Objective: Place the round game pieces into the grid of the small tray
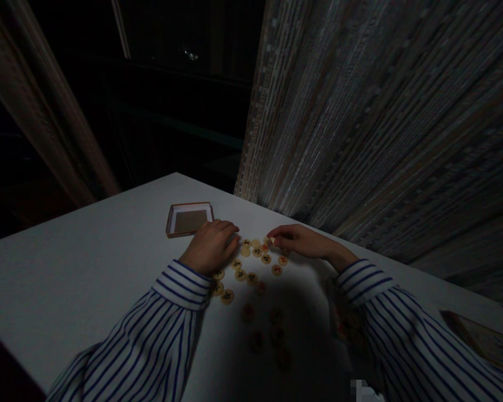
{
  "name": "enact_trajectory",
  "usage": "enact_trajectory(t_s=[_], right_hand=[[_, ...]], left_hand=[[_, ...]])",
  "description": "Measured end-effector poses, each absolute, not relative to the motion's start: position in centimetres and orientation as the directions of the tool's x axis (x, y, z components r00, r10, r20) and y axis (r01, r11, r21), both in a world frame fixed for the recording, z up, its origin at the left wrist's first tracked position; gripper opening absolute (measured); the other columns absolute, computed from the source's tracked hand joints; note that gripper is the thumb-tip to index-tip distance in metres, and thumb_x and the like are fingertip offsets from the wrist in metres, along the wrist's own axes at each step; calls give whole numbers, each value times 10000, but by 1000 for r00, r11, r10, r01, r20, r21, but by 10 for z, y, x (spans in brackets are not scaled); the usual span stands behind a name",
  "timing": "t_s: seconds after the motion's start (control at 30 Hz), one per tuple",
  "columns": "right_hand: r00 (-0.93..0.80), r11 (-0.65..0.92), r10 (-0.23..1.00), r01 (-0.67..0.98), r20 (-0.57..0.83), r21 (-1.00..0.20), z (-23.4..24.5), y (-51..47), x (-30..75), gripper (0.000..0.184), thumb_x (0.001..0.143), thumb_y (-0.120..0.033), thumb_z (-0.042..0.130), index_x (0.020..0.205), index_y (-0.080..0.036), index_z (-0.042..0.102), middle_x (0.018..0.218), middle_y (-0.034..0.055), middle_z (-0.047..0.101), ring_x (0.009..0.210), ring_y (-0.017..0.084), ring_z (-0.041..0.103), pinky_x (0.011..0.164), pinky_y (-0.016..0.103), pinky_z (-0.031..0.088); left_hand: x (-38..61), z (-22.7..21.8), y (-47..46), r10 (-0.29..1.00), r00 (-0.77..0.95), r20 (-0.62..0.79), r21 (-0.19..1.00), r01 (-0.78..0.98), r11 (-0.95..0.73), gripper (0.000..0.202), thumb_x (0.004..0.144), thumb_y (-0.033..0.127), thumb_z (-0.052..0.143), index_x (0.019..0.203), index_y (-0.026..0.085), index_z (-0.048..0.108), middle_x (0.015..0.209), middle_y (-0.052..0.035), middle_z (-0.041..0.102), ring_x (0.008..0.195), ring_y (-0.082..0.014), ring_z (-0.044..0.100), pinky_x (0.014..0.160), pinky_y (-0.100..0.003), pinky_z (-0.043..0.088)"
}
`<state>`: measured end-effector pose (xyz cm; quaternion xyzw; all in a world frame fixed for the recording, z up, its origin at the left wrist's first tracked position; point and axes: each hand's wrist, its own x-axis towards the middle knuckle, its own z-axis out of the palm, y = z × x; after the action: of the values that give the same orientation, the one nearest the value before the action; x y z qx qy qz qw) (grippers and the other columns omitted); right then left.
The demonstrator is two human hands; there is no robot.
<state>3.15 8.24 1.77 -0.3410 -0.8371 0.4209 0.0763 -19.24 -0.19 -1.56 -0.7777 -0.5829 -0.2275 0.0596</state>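
Observation:
Round wooden xiangqi pieces [251,278] with red and black characters lie scattered on the white table [75,290], with more in the shadow nearer me. My left hand [212,245] rests curled on the table beside the pieces, its fingertips close to the cluster and just right of a shallow square tray [189,204]. Anything under its palm is hidden. My right hand [297,241] reaches in from the right and pinches a pale piece [271,240] between its fingertips, at the far edge of the cluster. Both my sleeves are blue-striped white.
The table's far corner lies beyond the tray, and a tall woven curtain [360,111] hangs along its right side. A dark window [184,56] is behind. A brown flat object [482,340] sits at the right edge, and something patterned lies shadowed under my right forearm.

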Motion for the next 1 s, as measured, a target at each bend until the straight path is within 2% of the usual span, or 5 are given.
enact_trajectory(t_s=[0.4, 0.57, 0.73, 0.87, 1.0], right_hand=[[-694, 237, 709, 397, -122, -887, 18, 72, 30, 248, 658, -234, 621, 875, -139, 548, 619, -63, 494, 560, 76, 460, 536, 218, 354], [-693, 286, 721, 329, -25, -900, 16, 63, 30, 231, 655, -228, 633, 862, -155, 564, 662, -44, 548, 591, 91, 510, 570, 230, 397], [-647, 221, 762, 250, 7, -943, 16, 51, 26, 267, 632, -228, 667, 876, -183, 566, 719, -22, 601, 612, 108, 566, 550, 230, 436], [-614, 222, 787, 187, 62, -957, 18, 41, 21, 259, 648, -253, 671, 882, -194, 577, 733, -16, 627, 651, 124, 602, 564, 234, 458], [-580, 340, 793, 171, 184, -925, 19, 35, 19, 237, 674, -280, 673, 884, -192, 606, 779, 5, 648, 701, 138, 606, 600, 254, 471]], left_hand=[[-188, -12, -5, 868, 167, 468, 235, 923, -304, 285, 855, 270, 412, 1002, 132, 613, 1005, -108, 663, 951, -256, 577, 843, -414, 433], [-178, -12, -8, 864, 61, 499, 391, 874, -288, 309, 858, 290, 419, 1036, 125, 611, 963, -104, 672, 904, -227, 601, 827, -371, 458], [-167, -9, -13, 886, -1, 464, 587, 750, -306, 286, 847, 302, 444, 1018, 157, 623, 901, -69, 684, 816, -189, 623, 759, -312, 474], [-157, -8, -15, 925, -75, 371, 804, 524, -280, 272, 816, 323, 495, 986, 158, 629, 820, -43, 691, 746, -166, 631, 693, -268, 477], [-148, -5, -16, 971, -83, 226, 954, 220, -203, 263, 766, 318, 556, 941, 135, 623, 724, -25, 684, 666, -150, 620, 597, -237, 466]])
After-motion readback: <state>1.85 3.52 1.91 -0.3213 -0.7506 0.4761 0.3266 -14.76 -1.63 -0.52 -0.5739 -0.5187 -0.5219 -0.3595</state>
